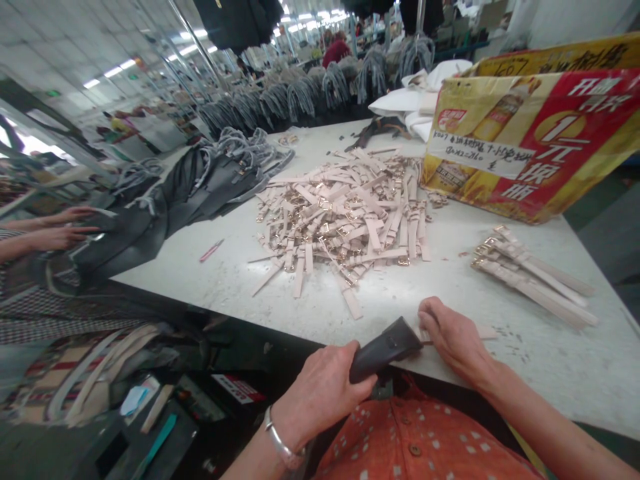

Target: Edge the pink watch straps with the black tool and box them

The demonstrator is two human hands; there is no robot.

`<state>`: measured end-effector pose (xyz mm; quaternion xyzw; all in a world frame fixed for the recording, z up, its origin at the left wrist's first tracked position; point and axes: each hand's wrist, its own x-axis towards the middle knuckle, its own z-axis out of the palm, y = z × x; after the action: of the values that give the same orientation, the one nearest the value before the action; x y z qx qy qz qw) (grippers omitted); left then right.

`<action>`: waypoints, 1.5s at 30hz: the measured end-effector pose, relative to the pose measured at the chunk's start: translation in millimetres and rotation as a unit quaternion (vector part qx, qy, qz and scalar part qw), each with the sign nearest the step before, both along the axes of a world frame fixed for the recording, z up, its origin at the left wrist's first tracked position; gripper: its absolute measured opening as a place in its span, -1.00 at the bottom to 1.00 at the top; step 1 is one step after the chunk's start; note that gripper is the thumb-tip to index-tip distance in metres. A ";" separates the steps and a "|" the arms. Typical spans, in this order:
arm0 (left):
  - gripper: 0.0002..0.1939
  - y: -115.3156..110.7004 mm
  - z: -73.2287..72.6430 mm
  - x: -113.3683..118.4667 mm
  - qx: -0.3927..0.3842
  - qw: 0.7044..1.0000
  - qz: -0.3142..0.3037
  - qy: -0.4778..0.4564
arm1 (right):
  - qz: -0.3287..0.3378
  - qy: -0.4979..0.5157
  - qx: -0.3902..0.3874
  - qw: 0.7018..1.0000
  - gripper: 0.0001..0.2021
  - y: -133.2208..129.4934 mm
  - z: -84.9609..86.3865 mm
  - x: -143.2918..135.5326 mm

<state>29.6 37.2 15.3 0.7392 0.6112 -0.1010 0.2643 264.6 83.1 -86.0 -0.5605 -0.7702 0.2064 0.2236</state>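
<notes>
My left hand [327, 377] is wrapped round a black handheld tool [385, 350] with a smooth, tapering body; its exact kind is unclear. The tool's wide end points toward my right hand [453, 337], just above the table's near edge. The fingers of that right hand are curled closed on a pale pink strap [487, 333], whose tail shows past the wrist. Much of this strap is hidden by the hand. Beyond both hands lies a big loose heap of pale pink buckle straps [345, 213]. On the right rests a smaller bundle of straps [533, 273], gold buckles together.
A yellow and red cardboard box [525, 147] stands at the table's back right. Dark bag pieces with grey handles [200, 180] are piled left, where another person's hands [67, 230] hold one. A small pink-handled tool [212, 250] lies on the white table [200, 283].
</notes>
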 end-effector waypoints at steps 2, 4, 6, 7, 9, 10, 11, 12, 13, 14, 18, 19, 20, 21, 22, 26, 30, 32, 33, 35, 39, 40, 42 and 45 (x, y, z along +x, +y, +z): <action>-0.74 -1.6 1.4 -3.8 0.002 1.000 0.003 0.005 | -0.015 0.007 0.003 1.000 -0.86 0.2 0.3 -0.6; -0.74 -3.4 2.8 -7.3 0.006 1.000 0.002 0.011 | -0.012 0.015 0.007 1.000 -0.85 -0.2 0.4 -0.6; -0.73 -4.5 3.9 -9.1 0.010 1.000 -0.003 0.019 | -0.002 0.020 0.005 1.000 -0.83 -0.8 0.1 -0.5; -0.73 -4.2 4.2 -8.8 0.012 1.000 -0.006 0.022 | 0.002 0.022 0.003 1.000 -0.82 -1.0 -0.1 -0.4; -0.72 -2.0 4.1 -6.0 0.014 1.000 -0.013 0.022 | 0.007 0.023 -0.002 1.000 -0.81 -0.9 -0.5 -0.6; -0.73 0.0 3.8 -3.7 0.014 1.000 -0.018 0.017 | 0.006 0.023 -0.004 1.000 -0.80 -0.6 -0.5 -0.7; -0.73 2.3 3.1 -1.2 0.014 1.000 -0.021 0.009 | 0.005 0.024 -0.008 1.000 -0.79 0.0 -0.4 -0.7; -0.74 4.6 2.2 1.3 0.014 1.000 -0.022 0.001 | 0.004 0.027 -0.014 1.000 -0.78 0.6 -0.2 -0.4; -0.75 6.9 1.0 3.4 0.014 1.000 -0.020 -0.008 | 0.004 0.032 -0.020 0.999 -0.78 1.1 0.0 0.2; -0.76 8.8 -0.3 5.0 0.014 1.000 -0.015 -0.016 | 0.005 0.041 -0.025 0.999 -0.78 1.4 0.1 1.3; -0.77 11.7 -5.4 4.9 0.009 0.999 0.012 -0.042 | 0.036 0.103 -0.043 0.993 -0.80 -1.3 -0.7 10.4; -0.76 11.3 -6.1 3.5 0.006 0.999 0.016 -0.047 | 0.048 0.114 -0.039 0.992 -0.76 -2.9 -1.1 13.4; -0.75 10.7 -6.5 1.6 0.003 0.999 0.020 -0.050 | 0.060 0.118 -0.028 0.991 -0.75 -4.7 -1.4 16.3; -0.75 9.8 -6.3 -0.6 0.001 0.998 0.022 -0.051 | 0.068 0.113 -0.012 0.991 -0.75 -6.4 -1.6 19.0; -0.74 8.7 -5.8 -3.0 -0.001 0.999 0.024 -0.048 | 0.072 0.102 0.008 0.992 -0.78 -8.0 -1.8 21.2; -0.73 3.4 -0.9 -12.4 0.009 0.999 0.030 -0.015 | 0.074 0.058 0.041 0.995 -0.85 -11.5 -2.0 25.2; -0.75 2.5 1.5 -13.9 0.006 1.000 0.019 0.004 | 0.074 0.070 0.028 0.994 -0.85 -11.8 -3.7 23.7; -0.75 5.6 -0.6 -9.6 0.013 1.000 0.013 -0.005 | 0.076 0.076 0.025 0.994 -0.84 -11.5 -4.4 23.2; -0.75 8.0 -2.4 -6.7 0.016 1.000 0.011 -0.013 | 0.078 0.078 0.025 0.994 -0.84 -11.4 -4.5 23.2; -0.75 13.8 -6.0 -0.4 0.016 0.999 0.011 -0.032 | 0.082 0.080 0.022 0.993 -0.83 -11.1 -3.8 23.5; -0.75 24.1 -7.0 7.2 0.026 0.998 0.013 -0.047 | 0.089 0.075 0.008 0.993 -0.81 -11.1 -1.7 23.4; -0.75 25.4 -5.1 7.8 0.032 0.999 0.014 -0.040 | 0.088 0.075 0.008 0.993 -0.81 -11.4 -1.5 23.3; -0.74 25.5 0.8 8.5 0.042 0.999 0.015 -0.018 | 0.077 0.079 0.012 0.994 -0.80 -12.3 -1.6 22.9; -0.73 20.2 11.5 10.4 0.044 0.999 0.002 0.010 | 0.055 0.095 0.008 0.994 -0.69 -14.6 -2.0 23.0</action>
<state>39.9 57.3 26.8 0.7481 0.6190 -0.0808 0.2252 287.5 68.5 -88.0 -0.4933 -0.7769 0.2648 0.2881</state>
